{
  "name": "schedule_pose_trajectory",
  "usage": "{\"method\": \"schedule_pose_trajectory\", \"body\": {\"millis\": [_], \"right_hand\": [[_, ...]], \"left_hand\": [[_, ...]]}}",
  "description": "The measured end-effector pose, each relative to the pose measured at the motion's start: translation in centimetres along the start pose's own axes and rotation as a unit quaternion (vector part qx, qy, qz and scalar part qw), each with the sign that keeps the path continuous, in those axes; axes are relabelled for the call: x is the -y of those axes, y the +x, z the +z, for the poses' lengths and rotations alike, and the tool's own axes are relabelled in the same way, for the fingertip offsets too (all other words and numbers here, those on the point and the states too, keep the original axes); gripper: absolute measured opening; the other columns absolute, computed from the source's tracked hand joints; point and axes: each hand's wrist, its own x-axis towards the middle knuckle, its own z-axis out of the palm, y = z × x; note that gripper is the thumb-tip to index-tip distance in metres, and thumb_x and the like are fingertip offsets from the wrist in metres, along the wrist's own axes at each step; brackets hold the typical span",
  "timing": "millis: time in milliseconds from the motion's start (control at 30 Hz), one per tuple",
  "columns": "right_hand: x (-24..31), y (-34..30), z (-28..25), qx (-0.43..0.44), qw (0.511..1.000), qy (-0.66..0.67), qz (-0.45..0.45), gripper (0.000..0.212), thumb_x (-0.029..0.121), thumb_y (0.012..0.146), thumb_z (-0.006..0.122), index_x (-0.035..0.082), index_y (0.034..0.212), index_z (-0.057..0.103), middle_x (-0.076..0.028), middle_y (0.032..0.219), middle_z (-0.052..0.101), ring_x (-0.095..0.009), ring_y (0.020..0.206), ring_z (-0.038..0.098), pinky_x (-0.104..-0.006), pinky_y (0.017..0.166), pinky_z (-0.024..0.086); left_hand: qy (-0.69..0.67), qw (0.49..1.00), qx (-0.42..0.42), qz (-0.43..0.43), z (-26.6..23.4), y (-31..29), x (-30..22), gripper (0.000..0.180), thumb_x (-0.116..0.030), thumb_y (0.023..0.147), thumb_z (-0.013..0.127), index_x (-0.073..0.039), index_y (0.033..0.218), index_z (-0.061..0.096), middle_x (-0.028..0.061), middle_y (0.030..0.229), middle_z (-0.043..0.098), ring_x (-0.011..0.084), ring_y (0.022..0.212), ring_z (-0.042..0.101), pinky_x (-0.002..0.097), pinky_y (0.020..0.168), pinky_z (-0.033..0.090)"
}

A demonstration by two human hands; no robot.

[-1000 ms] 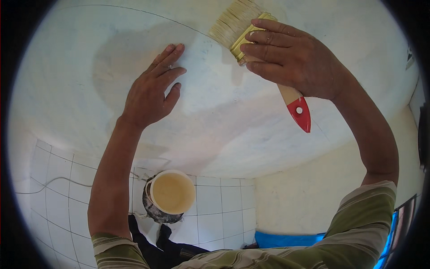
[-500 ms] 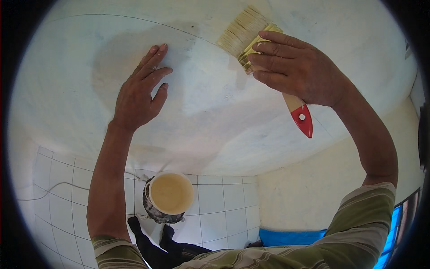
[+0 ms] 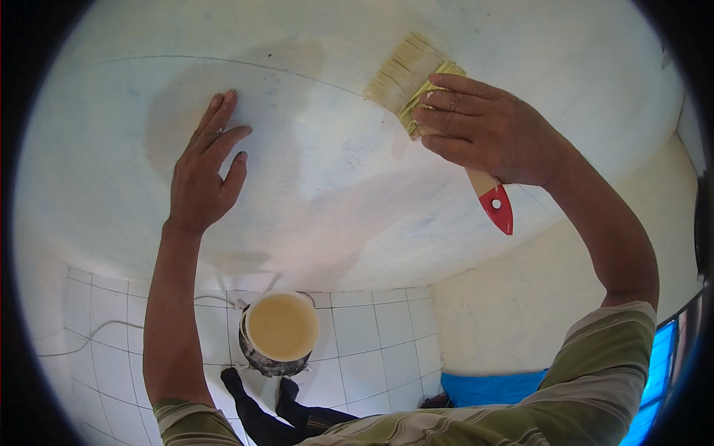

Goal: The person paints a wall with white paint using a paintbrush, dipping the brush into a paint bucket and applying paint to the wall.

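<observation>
My right hand is wrapped round a wide paintbrush with pale bristles, a yellowish metal band and a wooden handle ending in a red tip with a hole. Its bristles point up and to the left, at a pale, patchy wall; whether they press on it I cannot tell. My left hand is raised at the left before the same wall, holding nothing, its fingers stretched out and the thumb apart. A thin dark line curves across the wall between the hands.
Below stands a bucket of tan liquid, set on a dark, paint-spattered round base, close to my feet. White tiles cover the floor. A cable runs along the left. Something blue lies by the right-hand wall.
My left hand has moved left along the wall. My right hand and the paintbrush sit slightly lower in the picture, as the view has shifted a little.
</observation>
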Motion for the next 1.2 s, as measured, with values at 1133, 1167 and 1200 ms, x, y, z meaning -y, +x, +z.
{"method": "schedule_pose_trajectory", "body": {"millis": [1133, 1167, 1200], "right_hand": [[36.9, 11.7, 17.0, 0.092, 0.405, 0.778, 0.472, 0.029, 0.037, 0.090, 0.067, 0.016, 0.108, 0.074, -0.011, 0.099, 0.074, -0.023, 0.088, 0.072, -0.0357, 0.076, 0.057], [38.6, 12.5, 18.4, 0.125, 0.512, 0.726, 0.442, 0.030, 0.040, 0.090, 0.063, 0.019, 0.107, 0.074, -0.012, 0.095, 0.074, -0.025, 0.088, 0.072, -0.0383, 0.078, 0.057], [40.3, 14.1, 19.8, 0.148, 0.613, 0.667, 0.397, 0.032, 0.044, 0.090, 0.060, 0.021, 0.107, 0.074, -0.013, 0.090, 0.073, -0.027, 0.088, 0.071, -0.0409, 0.081, 0.056]], "left_hand": [[-0.105, 0.711, 0.491, -0.492, 4.4, -30.5, -2.4, 0.061, -0.039, 0.100, 0.049, -0.007, 0.151, 0.039, 0.0286, 0.130, 0.060, 0.0454, 0.121, 0.058, 0.0485, 0.103, 0.047], [-0.124, 0.731, 0.472, -0.478, 5.5, -32.8, -2.1, 0.059, -0.038, 0.100, 0.049, -0.007, 0.149, 0.042, 0.0282, 0.127, 0.062, 0.0456, 0.119, 0.059, 0.0484, 0.101, 0.047], [-0.132, 0.751, 0.448, -0.467, 5.2, -35.1, -1.4, 0.057, -0.037, 0.100, 0.049, -0.006, 0.147, 0.044, 0.0278, 0.124, 0.063, 0.0458, 0.117, 0.060, 0.0483, 0.100, 0.048]]}}
